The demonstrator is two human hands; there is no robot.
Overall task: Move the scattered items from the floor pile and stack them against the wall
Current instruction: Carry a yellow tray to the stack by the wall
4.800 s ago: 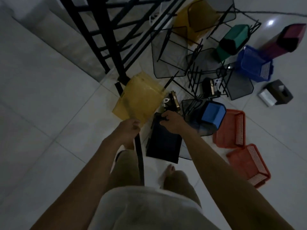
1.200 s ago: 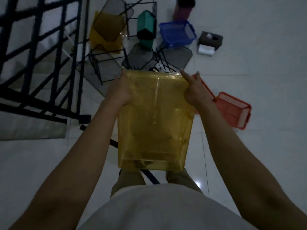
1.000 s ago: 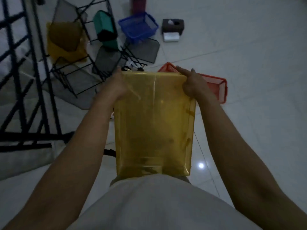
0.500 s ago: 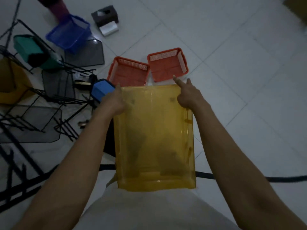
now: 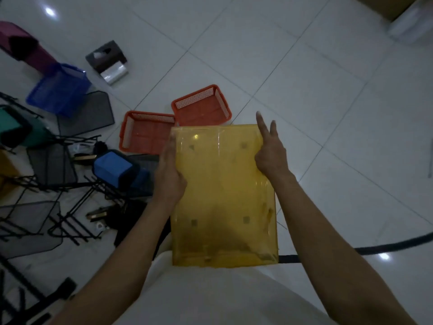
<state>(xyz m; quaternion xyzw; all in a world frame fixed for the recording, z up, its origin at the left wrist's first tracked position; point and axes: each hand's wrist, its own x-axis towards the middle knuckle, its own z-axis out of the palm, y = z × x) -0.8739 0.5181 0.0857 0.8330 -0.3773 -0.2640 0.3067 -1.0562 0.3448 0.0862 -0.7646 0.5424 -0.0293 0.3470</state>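
Observation:
I carry a translucent yellow tray (image 5: 222,195) flat in front of my body, above the floor. My left hand (image 5: 167,177) grips its left edge, with the fingers showing through the plastic underneath. My right hand (image 5: 269,156) holds the right edge near the far corner, its index and middle fingers sticking out straight. The floor pile lies to my left: two orange baskets (image 5: 201,106) (image 5: 145,133), a blue basket (image 5: 58,90), a blue box (image 5: 112,167) and black wire mesh racks (image 5: 51,165).
A tissue box (image 5: 106,58), a maroon bin (image 5: 23,48) and a green bin (image 5: 14,130) lie at the far left. A black cable (image 5: 386,247) crosses the white tiles to my right. A cardboard box (image 5: 384,5) stands at the top right.
I have lifted the yellow tray off the pile and turned right, away from the black railing. The pile has slid to the left of view, and my right fingers have straightened.

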